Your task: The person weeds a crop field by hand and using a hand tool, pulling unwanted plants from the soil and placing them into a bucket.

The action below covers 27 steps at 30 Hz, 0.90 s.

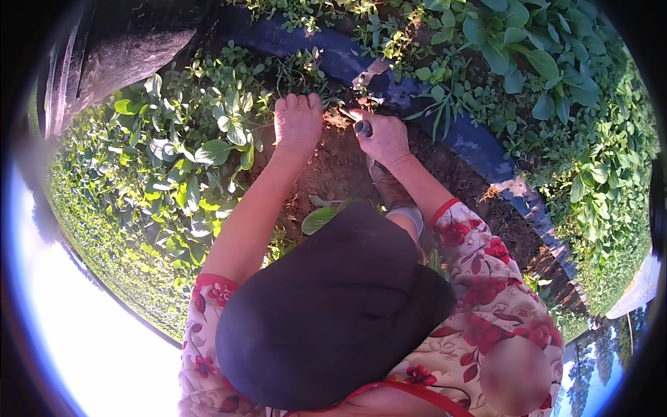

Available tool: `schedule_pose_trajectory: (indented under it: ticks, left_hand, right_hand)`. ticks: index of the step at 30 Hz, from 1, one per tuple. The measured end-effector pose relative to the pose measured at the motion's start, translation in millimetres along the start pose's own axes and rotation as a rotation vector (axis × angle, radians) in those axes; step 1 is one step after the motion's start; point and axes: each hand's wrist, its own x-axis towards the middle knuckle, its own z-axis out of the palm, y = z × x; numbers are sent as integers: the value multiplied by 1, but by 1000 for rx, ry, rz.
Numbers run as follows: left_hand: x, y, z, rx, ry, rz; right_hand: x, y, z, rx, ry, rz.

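Note:
My right hand is wrapped round a small hand tool with a dark, rounded handle. The tool's working end points toward the loosened soil between my hands, and its kind is hard to make out. To the left, my left hand is closed in a fist at the edge of low green weeds. Its fingers curl away from view, so anything in them is hidden. Both hands are low over the bed, a short way apart.
A strip of dark plastic sheeting runs diagonally past my right hand. Broad-leaved plants grow at the far right, and leafy greens crowd the left. Dark sheeting bulges at the upper left. Bare soil lies below my hands.

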Motion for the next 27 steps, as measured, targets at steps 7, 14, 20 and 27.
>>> schedule_pose_trajectory:
  ticks: [7, 14, 20, 27]
  left_hand:
    - [-3, 1, -7, -76, -123, -86]
    - [32, -8, -11, -63, 89, 66]
    - [37, -12, -2, 23, -143, -27]
    - [15, -12, 9, -10, -53, -36]
  right_hand:
    - [-71, 8, -68, -14, 107, -22]
    - [-30, -2, -20, -19, 156, 68]
    - [-3, -17, -11, -102, 58, -25]
    - [-73, 15, -68, -79, 150, -67]
